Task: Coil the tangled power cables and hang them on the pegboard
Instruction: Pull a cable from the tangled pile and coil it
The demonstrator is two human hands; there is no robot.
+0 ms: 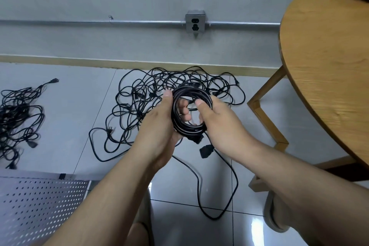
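Both hands are raised over the pale grey tiled floor (65,126) and share one neat round coil of black power cable (191,91), which hangs in the air between them, just in front of the wall's wooden skirting. The left hand (159,126) grips the coil's left side, its thumb (168,94) laid over the top of the loops and its fingers (184,111) curled through the middle from behind. The right hand (223,124) holds the opposite side, thumb (199,104) pressed on the inner edge of the ring and the other fingers wrapped behind the cable. A black connector (197,139) sticks out under the coil, a second black plug (205,151) dangles just below it, and a loose length of cable (215,218) runs down from there in a long loop on the tiles. Behind the hands lies a wide tangled heap of thin black cables (135,106), spread on the floor beside the skirting. A second, tighter black cable pile (18,116) sits well apart at the left edge. The grey perforated metal pegboard (40,201) fills the lower left corner, with nothing hung on it. On the grey wall a steel socket box (195,23) sits on a horizontal metal conduit (79,22). A round light wooden table (329,66) stands at the right, and a pale shoe (273,215) shows below it
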